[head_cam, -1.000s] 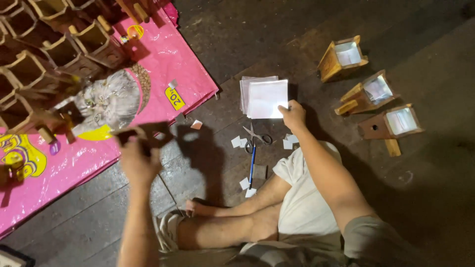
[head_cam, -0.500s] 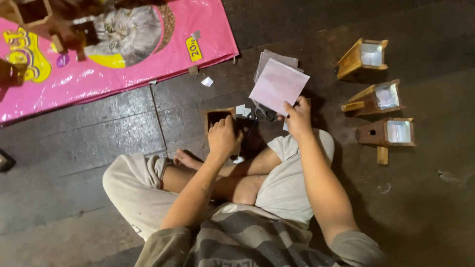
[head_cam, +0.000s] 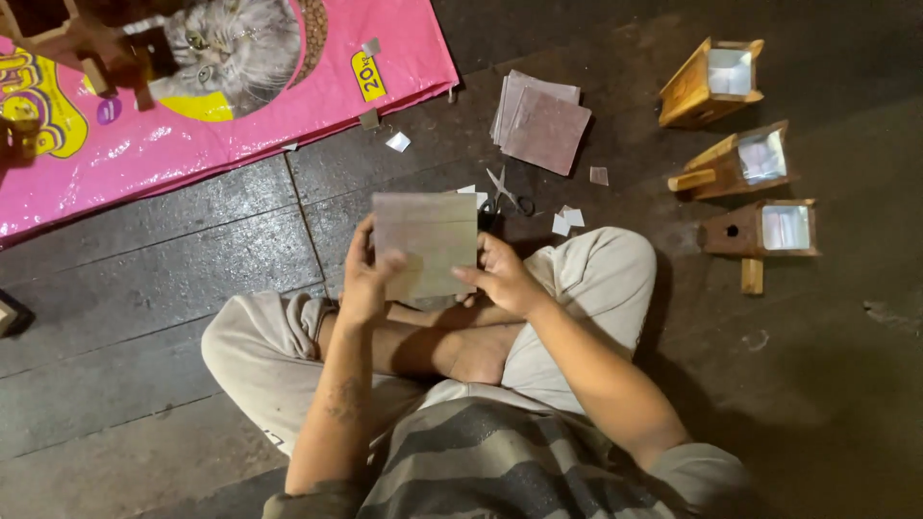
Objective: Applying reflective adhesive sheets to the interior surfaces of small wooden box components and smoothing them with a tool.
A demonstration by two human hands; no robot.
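Observation:
I sit cross-legged on a dark plank floor. Both hands hold one square sheet of translucent plastic film (head_cam: 425, 240) flat above my lap. My left hand (head_cam: 363, 279) grips its left edge, and my right hand (head_cam: 498, 274) grips its lower right corner. A small wooden box taken up a moment earlier is hidden beneath the sheet. Just beyond the sheet lie scissors (head_cam: 508, 195) and several small cut scraps (head_cam: 567, 220).
A stack of square sheets (head_cam: 540, 120) lies ahead. Three small wooden birdhouse-like boxes (head_cam: 712, 82) (head_cam: 740, 163) (head_cam: 764, 234) with film-covered openings stand at the right. A pink cat-printed sack (head_cam: 221, 106) with more wooden boxes (head_cam: 87, 48) spreads at the upper left.
My left hand brought a wooden box from the pink sack to my lap. My right hand lifted a sheet off the stack, and both hands now hold it over my lap.

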